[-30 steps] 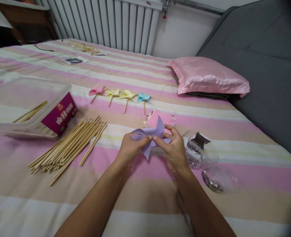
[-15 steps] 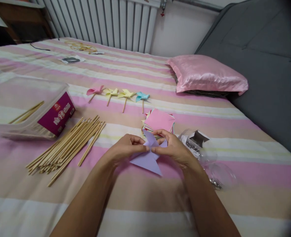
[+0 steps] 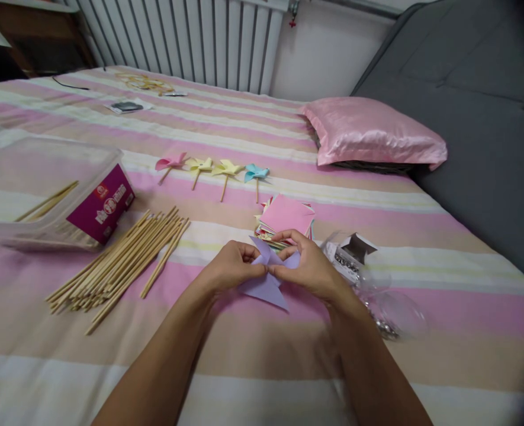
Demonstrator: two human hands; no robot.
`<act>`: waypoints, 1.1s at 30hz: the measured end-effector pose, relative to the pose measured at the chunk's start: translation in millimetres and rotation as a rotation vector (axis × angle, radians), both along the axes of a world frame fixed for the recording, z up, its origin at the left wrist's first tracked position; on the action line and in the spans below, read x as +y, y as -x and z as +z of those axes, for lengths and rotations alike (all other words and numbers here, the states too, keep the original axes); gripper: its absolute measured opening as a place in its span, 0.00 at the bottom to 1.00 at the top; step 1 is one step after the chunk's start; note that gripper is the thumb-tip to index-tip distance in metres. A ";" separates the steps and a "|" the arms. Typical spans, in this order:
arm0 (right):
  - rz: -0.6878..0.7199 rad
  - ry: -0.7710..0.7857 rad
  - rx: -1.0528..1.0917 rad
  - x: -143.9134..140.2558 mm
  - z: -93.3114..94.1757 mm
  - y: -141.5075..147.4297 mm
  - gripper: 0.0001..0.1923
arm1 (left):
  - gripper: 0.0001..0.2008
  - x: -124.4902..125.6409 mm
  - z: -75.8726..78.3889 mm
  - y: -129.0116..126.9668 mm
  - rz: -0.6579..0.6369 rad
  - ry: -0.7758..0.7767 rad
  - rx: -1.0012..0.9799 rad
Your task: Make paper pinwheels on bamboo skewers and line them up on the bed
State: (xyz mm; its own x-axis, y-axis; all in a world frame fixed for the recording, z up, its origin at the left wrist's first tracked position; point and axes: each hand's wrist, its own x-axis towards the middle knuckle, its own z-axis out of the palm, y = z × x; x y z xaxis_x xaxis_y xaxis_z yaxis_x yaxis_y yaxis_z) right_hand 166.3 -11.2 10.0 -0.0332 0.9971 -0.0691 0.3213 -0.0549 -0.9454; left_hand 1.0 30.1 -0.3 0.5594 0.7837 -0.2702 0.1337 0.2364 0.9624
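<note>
Striped pink bed [image 3: 244,130], hands folding paper in the middle.

Left hand [image 3: 228,269] and right hand [image 3: 310,269] both pinch the folded purple paper pinwheel [image 3: 266,284] at its centre, fingers closed tight. Best to keep all the points held together. Long wooden sticks [image 3: 119,263] lie at the left.

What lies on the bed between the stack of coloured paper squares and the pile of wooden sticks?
In the head view, nothing lies between the paper stack and the wooden sticks: only bare striped bedsheet.
</note>
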 end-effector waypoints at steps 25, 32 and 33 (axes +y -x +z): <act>-0.164 -0.054 0.337 7.4 -6.9 4.5 0.29 | 0.06 4.5 1.0 -1.4 0.398 0.133 -0.158; -0.334 -0.511 0.044 1.0 -0.9 11.9 0.08 | 0.06 12.1 -6.8 -1.4 0.612 0.295 -0.339; -0.254 -0.512 0.007 -1.0 0.2 13.2 0.06 | 0.06 12.6 -5.7 -1.4 0.628 0.334 -0.368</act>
State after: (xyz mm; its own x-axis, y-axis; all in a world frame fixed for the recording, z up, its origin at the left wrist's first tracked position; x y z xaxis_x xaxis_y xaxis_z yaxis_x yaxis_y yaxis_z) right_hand 153.2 -12.2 10.2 0.2133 0.8799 0.4246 0.3519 0.3362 -0.8736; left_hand 2.4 42.7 -6.1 0.1395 0.8920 -0.4301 -0.4320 0.4456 0.7841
